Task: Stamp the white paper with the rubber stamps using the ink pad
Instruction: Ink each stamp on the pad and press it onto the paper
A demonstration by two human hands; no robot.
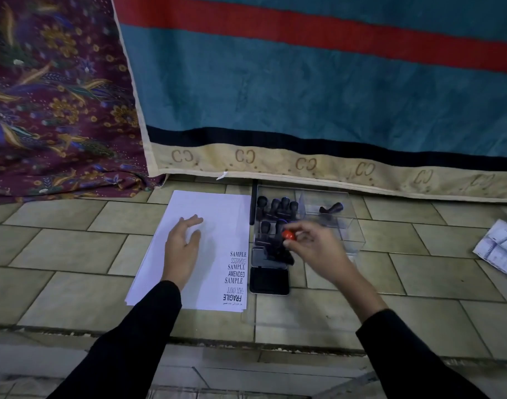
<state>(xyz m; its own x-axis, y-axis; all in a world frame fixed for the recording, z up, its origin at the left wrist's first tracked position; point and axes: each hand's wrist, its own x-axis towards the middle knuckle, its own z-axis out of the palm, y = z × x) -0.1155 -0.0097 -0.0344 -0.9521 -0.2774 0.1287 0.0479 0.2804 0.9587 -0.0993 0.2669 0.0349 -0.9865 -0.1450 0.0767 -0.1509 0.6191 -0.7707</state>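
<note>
Two hands in view. Left hand (183,243) lay flat, fingers straight, on the white paper sheet (206,208), pinning it to the tiled floor (74,254). Right hand (315,243) pinched a red-knobbed rubber stamp (289,235) over the clear plastic box (353,234) of black-handled stamps (278,205). Black rectangular ink pad (269,279) sat just beside the paper's right edge, on the near side of the box, so the right hand was nearer: short pull toward the body. Paper's long axis ran away from the person. Black stamped words (236,272) filled the near right strip. Open room: far right edge and centre, partly under the left hand.
</note>
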